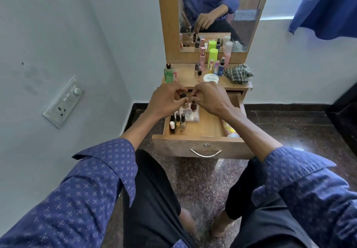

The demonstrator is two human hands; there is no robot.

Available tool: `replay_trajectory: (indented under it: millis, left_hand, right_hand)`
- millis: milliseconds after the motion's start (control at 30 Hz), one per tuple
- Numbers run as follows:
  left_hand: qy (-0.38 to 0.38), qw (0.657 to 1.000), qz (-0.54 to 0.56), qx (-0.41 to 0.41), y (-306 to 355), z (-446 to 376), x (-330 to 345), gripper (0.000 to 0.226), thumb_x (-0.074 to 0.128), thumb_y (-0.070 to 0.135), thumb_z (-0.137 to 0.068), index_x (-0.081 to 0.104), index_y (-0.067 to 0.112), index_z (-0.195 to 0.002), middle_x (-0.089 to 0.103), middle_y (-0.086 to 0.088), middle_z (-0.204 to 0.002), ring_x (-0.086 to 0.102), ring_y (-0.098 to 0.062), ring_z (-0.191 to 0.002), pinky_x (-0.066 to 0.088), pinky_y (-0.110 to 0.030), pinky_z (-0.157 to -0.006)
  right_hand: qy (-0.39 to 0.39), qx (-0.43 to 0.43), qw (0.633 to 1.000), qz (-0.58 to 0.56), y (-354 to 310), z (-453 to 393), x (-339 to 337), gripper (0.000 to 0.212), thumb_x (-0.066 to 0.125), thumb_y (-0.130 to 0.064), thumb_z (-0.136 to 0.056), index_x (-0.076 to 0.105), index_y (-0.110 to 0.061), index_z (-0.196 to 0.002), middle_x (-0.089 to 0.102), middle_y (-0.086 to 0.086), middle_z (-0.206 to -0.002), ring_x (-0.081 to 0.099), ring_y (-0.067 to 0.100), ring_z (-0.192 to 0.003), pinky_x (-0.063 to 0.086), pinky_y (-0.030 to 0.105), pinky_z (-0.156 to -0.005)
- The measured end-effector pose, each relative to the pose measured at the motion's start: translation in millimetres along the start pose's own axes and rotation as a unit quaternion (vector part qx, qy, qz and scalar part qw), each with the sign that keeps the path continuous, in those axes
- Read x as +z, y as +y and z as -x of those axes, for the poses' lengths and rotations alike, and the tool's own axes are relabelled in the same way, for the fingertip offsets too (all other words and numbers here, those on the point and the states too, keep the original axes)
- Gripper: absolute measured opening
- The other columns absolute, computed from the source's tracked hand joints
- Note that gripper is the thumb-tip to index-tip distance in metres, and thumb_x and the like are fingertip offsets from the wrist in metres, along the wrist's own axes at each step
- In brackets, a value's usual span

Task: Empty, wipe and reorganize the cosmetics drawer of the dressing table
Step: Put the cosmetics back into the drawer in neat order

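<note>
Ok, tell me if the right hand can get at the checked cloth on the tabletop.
Probably yes: the checked cloth lies uncovered at the tabletop's right end, but the right hand is pinching a small bottle and must release it first.

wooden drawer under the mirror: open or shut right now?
Open. The wooden drawer is pulled well out from the dressing table, its inside exposed with small nail polish bottles standing at its left side.

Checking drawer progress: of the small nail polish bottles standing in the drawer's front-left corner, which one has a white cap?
The front-left nail polish bottle in the drawer, nearest the front panel. Its cap is white; the others in the cluster have black caps.
</note>
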State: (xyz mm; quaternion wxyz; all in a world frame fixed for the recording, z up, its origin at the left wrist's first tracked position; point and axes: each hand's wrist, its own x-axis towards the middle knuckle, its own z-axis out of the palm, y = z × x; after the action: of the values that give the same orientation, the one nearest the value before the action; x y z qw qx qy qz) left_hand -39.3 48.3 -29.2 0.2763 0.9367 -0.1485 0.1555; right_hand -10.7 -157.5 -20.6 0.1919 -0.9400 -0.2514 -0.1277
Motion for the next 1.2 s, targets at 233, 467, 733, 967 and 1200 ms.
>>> replay_trajectory:
  millis: [233,467,733,967,1200]
  left_hand:
    - [-0.076,0.996,0.02,-0.046,-7,48,12,0.021,0.086,0.035,-0.082,0.083,0.026,-0.1,0.077,0.01,-0.093,0.063,0.0,-0.077,0.046,-0.023,-0.067]
    - [-0.148,0.983,-0.012,-0.107,-20,71,8,0.026,0.089,0.03,-0.078,0.081,0.027,-0.103,0.073,0.014,-0.09,0.063,-0.001,-0.078,0.048,-0.029,-0.07]
    - [-0.162,0.978,-0.05,-0.12,-17,69,10,0.026,0.093,0.03,-0.075,0.081,0.026,-0.098,0.073,0.01,-0.097,0.064,-0.008,-0.086,0.053,-0.031,-0.08]
    - [-0.204,0.961,-0.124,-0.14,-2,54,16,0.016,0.089,0.022,-0.074,0.074,0.02,-0.073,0.068,0.002,-0.078,0.067,-0.018,-0.068,0.058,-0.034,-0.062]
    - [-0.227,0.951,-0.19,-0.094,8,46,19,0.026,0.08,0.006,-0.079,0.058,0.016,-0.073,0.06,-0.003,-0.078,0.068,-0.03,-0.075,0.053,-0.037,-0.062]
  right_hand:
    - [-0.08,0.02,0.997,0.002,-17,27,28,0.011,0.077,-0.038,-0.087,0.075,-0.028,-0.091,0.075,-0.009,-0.09,0.07,0.022,-0.082,0.053,0.033,-0.067]
    - [-0.096,0.011,0.995,0.01,-36,35,50,0.007,0.074,-0.033,-0.09,0.069,-0.028,-0.088,0.072,-0.004,-0.095,0.067,0.026,-0.088,0.047,0.032,-0.066]
    - [-0.088,0.066,0.994,0.002,-46,39,73,0.01,0.075,-0.027,-0.086,0.065,-0.025,-0.085,0.069,0.0,-0.089,0.067,0.026,-0.079,0.05,0.034,-0.064]
    - [-0.076,0.118,0.989,-0.041,-48,38,85,0.007,0.072,-0.017,-0.08,0.067,-0.021,-0.078,0.069,0.001,-0.08,0.064,0.025,-0.072,0.044,0.031,-0.056]
    - [-0.08,0.137,0.984,-0.083,-48,37,90,0.006,0.07,-0.011,-0.08,0.071,-0.016,-0.081,0.072,0.008,-0.086,0.067,0.032,-0.08,0.054,0.039,-0.062]
